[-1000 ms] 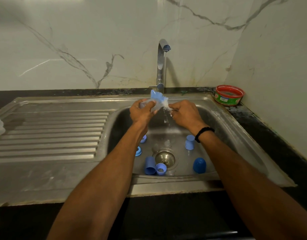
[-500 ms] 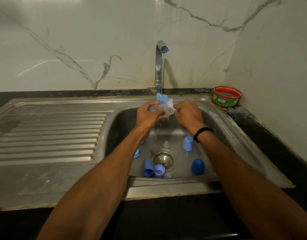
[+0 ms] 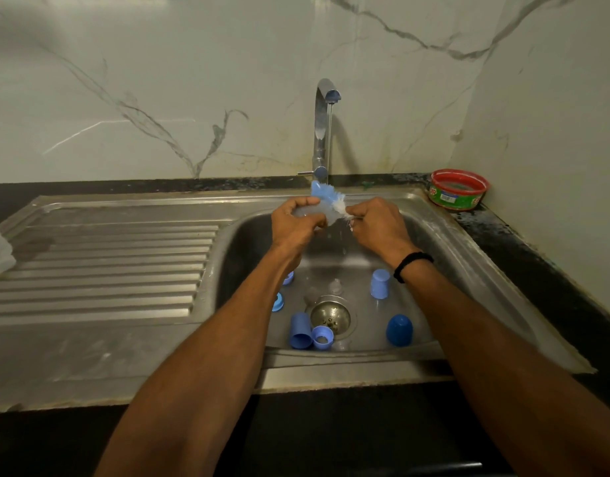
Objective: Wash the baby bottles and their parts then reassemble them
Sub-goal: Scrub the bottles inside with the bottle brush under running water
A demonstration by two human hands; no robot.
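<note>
Brush (image 3: 326, 197) slanted tip-up toward tap (image 3: 322, 132), handle pinched in right hand (image 3: 377, 227) fingers, left hand (image 3: 296, 228) fingers round clear bottle (image 3: 305, 211).

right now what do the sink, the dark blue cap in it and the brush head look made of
Sink: stainless steel, brushed, going by the grey metallic sheen and pressed drainboard ridges.
Dark blue cap: likely moulded plastic, smooth, opaque, soft highlight.
Brush head: probably synthetic bristles, blue and white, fuzzy outline; too blurred to be sure.
</note>
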